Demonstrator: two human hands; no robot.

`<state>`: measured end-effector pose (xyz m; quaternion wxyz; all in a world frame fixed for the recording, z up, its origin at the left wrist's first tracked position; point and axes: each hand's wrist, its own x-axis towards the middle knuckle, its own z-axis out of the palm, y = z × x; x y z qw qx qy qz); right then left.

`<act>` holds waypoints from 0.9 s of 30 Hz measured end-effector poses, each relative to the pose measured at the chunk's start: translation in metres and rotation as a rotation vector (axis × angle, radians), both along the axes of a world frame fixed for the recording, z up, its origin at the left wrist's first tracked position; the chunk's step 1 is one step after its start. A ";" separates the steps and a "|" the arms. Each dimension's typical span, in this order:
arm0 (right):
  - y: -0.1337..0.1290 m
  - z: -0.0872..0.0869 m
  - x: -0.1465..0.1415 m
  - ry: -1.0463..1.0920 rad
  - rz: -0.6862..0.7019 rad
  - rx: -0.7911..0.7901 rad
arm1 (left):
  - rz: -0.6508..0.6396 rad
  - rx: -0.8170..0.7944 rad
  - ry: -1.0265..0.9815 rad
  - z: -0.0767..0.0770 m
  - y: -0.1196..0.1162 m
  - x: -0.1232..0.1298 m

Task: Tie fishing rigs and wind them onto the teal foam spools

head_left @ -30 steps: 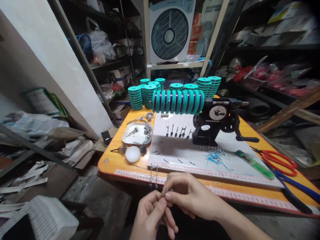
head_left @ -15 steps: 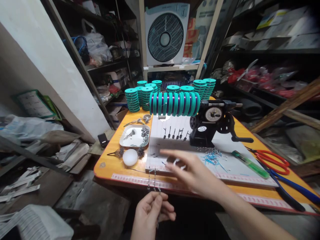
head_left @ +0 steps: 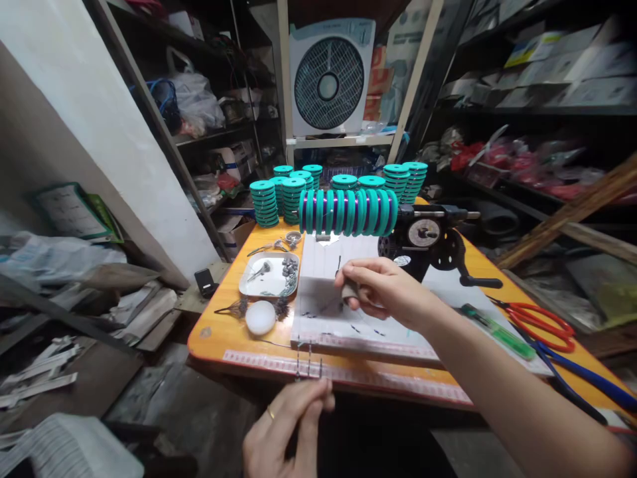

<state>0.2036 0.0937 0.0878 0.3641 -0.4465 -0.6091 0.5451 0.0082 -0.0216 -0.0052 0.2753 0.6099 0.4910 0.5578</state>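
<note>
My left hand (head_left: 291, 425), low in front of the table edge, is closed in a pinch at the lower end of a thin dark strand (head_left: 321, 367). Two similar strands (head_left: 303, 362) hang over the edge beside it. Above the white board (head_left: 318, 249), my right hand (head_left: 371, 285) is closed, thumb and fingers pressed together. What its fingertips hold, if anything, I cannot make out. A small dark stemmed piece (head_left: 339, 263) shows just beyond those fingertips. Several short dark bits (head_left: 355, 328) lie on the board nearer me.
A hand-cranked winder (head_left: 423, 239) carries a row of turquoise spools (head_left: 348, 212), with stacked spools (head_left: 263, 202) behind. On the left are a white tray (head_left: 247, 282) of small metal parts and a white round lump (head_left: 260, 317). Red-handled scissors (head_left: 542, 325), a green cutter (head_left: 505, 335) and blue-handled pliers (head_left: 592, 378) lie right.
My right hand has moved up and away over the board, and its spread fingers have closed near the dark stemmed pieces. My left hand has turned and shifted slightly left, still pinching.
</note>
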 end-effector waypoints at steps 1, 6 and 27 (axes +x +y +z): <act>-0.004 0.005 0.002 0.052 0.013 -0.040 | -0.005 0.036 -0.001 0.016 0.008 0.009; -0.016 0.024 0.006 0.319 0.054 -0.180 | -0.375 -0.190 -0.149 0.065 0.055 0.048; -0.004 -0.013 0.002 0.511 0.057 -0.410 | -0.835 -0.933 -0.975 0.010 0.002 0.040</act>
